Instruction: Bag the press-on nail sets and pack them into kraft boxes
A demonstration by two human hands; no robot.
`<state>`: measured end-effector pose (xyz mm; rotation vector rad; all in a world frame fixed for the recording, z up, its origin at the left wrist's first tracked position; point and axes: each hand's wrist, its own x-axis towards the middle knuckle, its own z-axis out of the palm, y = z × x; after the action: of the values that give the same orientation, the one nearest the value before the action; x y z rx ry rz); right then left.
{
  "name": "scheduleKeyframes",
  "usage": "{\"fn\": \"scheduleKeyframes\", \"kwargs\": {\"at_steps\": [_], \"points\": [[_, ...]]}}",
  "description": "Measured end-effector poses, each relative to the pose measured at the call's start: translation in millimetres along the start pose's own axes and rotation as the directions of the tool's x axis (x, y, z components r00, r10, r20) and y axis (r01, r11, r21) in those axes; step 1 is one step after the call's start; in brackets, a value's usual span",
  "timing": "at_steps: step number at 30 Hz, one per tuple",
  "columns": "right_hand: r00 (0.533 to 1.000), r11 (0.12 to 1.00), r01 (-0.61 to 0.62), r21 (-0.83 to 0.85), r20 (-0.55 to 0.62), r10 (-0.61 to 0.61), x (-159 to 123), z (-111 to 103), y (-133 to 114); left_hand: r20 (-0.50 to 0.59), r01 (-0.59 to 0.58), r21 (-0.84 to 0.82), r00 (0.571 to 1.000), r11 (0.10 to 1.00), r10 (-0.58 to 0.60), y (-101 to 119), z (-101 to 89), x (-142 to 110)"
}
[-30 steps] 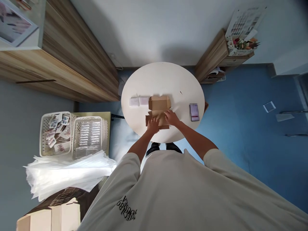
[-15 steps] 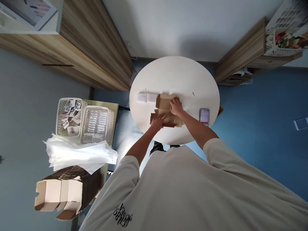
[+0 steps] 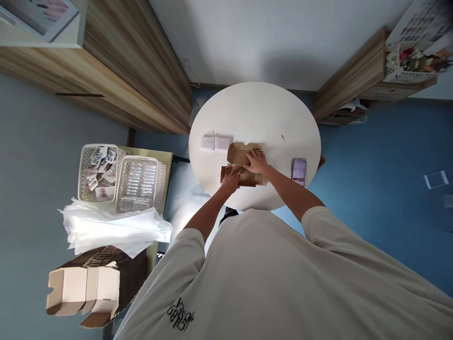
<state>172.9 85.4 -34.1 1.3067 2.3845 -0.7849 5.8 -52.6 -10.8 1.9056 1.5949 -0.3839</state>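
A brown cardboard box (image 3: 238,154) lies unfolded on the round white table, its lid panel standing up somewhat on the far side. At the near left corner of the box, my left hand (image 3: 231,181) has its fingers curled over the front wall. My right hand (image 3: 257,162) rests against the right part of the lid, fingers stretched and thumb apart. Parts of the box beneath both hands are hidden. Just left of the lid lie two small pale wrapped packets (image 3: 214,143), side by side.
A phone (image 3: 299,171) with a blurred screen lies at the right of the round table (image 3: 260,108). On a side table at left stand white baskets (image 3: 97,172) of small packs and clear cases, white sheets (image 3: 113,226), and several folded cartons (image 3: 85,288). Wooden cabinets flank the table.
My right hand went from the box's middle up to its right side, then slightly back toward me. The lid panel now tilts up more. My left hand stayed at the near left corner; the view shifted.
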Motion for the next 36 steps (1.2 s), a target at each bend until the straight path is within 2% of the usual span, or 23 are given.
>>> {"fn": "scheduleKeyframes", "kwargs": {"at_steps": [6, 12, 18, 21, 23, 25, 27, 30, 36], "points": [[0.988, 0.990, 0.134, -0.045, 0.080, -0.131, -37, 19, -18, 0.036, 0.009, -0.043, 0.999, 0.999, -0.008, -2, -0.7, 4], [0.991, 0.991, 0.093, -0.095, 0.104, -0.083, -54, 33, -29, 0.043, 0.044, -0.061, 0.998, 0.997, -0.041, -3, -1.1, 5], [0.996, 0.994, 0.050, -0.096, 0.084, -0.042, -58, 36, -34, 0.044, -0.025, -0.051, 0.999, 0.998, 0.027, -5, -1.2, -2], [0.995, 0.994, 0.034, -0.101, 0.101, -0.023, -58, 35, -36, -0.065, -0.061, -0.054, 0.996, 0.997, 0.057, -15, -0.7, -17], [0.994, 0.995, 0.030, -0.091, 0.105, -0.021, -58, 35, -37, -0.201, -0.001, -0.068, 0.979, 0.998, -0.013, -25, 0.0, -29], [0.995, 0.996, 0.026, -0.082, 0.095, -0.018, -58, 35, -37, -0.282, 0.100, -0.103, 0.951, 0.990, -0.126, -36, 1.3, -40], [0.996, 0.996, 0.015, -0.084, 0.087, -0.008, -59, 35, -38, -0.286, 0.162, -0.141, 0.938, 0.977, -0.197, -46, 3.5, -47], [0.995, 0.995, -0.004, -0.097, 0.102, 0.014, -59, 35, -40, -0.252, 0.196, -0.175, 0.939, 0.965, -0.236, -56, 7.3, -49], [0.995, 0.993, -0.019, -0.118, 0.097, 0.030, -61, 35, -42, -0.225, 0.198, -0.217, 0.943, 0.956, -0.246, -50, 7.9, -31]]}}
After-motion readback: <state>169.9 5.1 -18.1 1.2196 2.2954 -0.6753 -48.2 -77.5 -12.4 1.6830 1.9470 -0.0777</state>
